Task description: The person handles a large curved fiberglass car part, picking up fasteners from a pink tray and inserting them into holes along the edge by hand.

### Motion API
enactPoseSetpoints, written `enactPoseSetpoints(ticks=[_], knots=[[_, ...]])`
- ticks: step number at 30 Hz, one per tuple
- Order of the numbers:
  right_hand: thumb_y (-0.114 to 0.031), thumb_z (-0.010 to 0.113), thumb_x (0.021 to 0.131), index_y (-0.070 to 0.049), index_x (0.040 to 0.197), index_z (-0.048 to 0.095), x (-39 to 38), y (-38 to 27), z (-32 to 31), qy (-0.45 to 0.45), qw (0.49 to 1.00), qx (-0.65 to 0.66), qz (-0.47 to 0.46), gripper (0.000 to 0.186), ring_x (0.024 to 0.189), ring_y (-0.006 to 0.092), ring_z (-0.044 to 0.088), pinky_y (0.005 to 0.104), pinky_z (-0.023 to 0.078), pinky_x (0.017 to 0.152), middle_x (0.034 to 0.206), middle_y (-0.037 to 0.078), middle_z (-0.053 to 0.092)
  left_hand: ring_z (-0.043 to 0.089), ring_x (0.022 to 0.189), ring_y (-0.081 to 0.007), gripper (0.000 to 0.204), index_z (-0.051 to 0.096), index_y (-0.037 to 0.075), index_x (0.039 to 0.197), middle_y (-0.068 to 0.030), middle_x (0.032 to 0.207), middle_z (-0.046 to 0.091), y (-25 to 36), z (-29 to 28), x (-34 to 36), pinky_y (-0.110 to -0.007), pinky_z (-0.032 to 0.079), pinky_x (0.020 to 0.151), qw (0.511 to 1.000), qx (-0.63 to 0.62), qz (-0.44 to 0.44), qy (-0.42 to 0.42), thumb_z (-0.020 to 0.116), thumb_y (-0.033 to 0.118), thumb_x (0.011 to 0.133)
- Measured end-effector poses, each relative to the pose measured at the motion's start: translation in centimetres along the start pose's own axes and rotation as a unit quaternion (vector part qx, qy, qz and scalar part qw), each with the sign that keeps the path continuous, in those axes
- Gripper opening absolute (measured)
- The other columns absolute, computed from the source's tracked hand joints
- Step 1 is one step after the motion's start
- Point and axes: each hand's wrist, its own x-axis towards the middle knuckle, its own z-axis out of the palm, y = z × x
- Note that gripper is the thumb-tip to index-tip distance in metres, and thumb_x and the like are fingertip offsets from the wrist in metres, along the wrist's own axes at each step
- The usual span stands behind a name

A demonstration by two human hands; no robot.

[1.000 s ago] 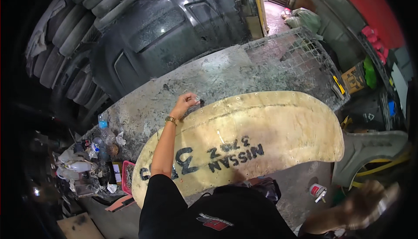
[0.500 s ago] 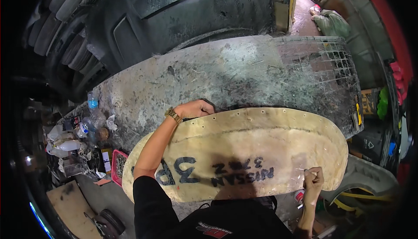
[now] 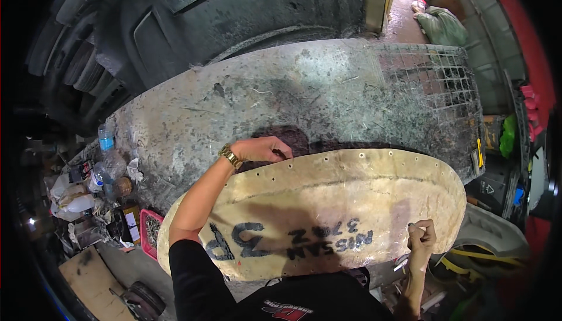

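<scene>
Gripping the far edge of a long tan fibreglass panel w/ rounded ends (image 3: 328,204), left hand (image 3: 260,148) curls shut over it; panel lies on a grey worktable (image 3: 246,104). Right hand (image 3: 420,240) pinches its near edge. Positioning looks unfinished.

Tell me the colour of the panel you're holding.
Pale yellowish tan panel with black marker writing; head view.

The single head view looks steeply down from close above onto a pale curved panel (image 3: 328,215) lying across a grey worktable (image 3: 304,93), its fisheye rim bending the surrounding workshop edges.
</scene>
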Motion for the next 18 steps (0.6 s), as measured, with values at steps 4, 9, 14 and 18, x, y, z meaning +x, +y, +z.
enactPoseSetpoints(ticks=[4,9,14,18], knots=[[-0.007,0.064,0.086,-0.010,0.085,0.051,0.1,0.2,1.4,-0.044,0.999,-0.007,0.028,0.013,0.048,0.0000,0.028,0.0214,0.018,0.046,0.051,-0.010,0.037,0.056,0.089,-0.0079,0.022,0.064,-0.002,0.105,-0.0013,0.096,0.067,-0.7,-0.1,0.2,-0.027,0.046,0.084,1.000,-0.015,0.013,-0.017,0.060,0.009,0.087],[-0.008,0.065,0.087,-0.009,0.087,0.052,-0.3,0.7,4.5,-0.099,0.994,-0.013,0.034,0.013,0.047,-0.0001,0.026,0.0217,0.017,0.044,0.052,-0.011,0.035,0.056,0.086,-0.0074,0.025,0.064,-0.003,0.106,0.0002,0.096,0.066,-0.7,-0.2,0.2,-0.026,0.046,0.082,0.999,-0.020,0.024,-0.036,0.057,0.014,0.090],[0.005,0.061,0.086,-0.008,0.087,0.050,-0.7,1.6,7.7,-0.233,0.970,0.057,0.036,0.016,0.054,-0.0003,0.029,0.0200,0.022,0.049,0.060,-0.009,0.039,0.055,0.092,-0.0088,0.037,0.065,-0.001,0.108,-0.0012,0.099,0.066,-0.2,0.5,-0.4,-0.027,0.043,0.087,0.984,-0.066,-0.163,0.035,0.058,0.029,0.089],[0.005,0.059,0.087,-0.007,0.087,0.047,-0.8,3.3,8.5,-0.308,0.940,0.113,0.098,0.016,0.066,0.0037,0.041,0.0202,0.033,0.059,0.071,-0.003,0.049,0.054,0.097,-0.0111,0.044,0.065,-0.001,0.110,-0.0034,0.101,0.066,0.7,1.3,-1.5,-0.029,0.041,0.091,0.992,-0.028,-0.101,0.071,0.061,0.037,0.088]])
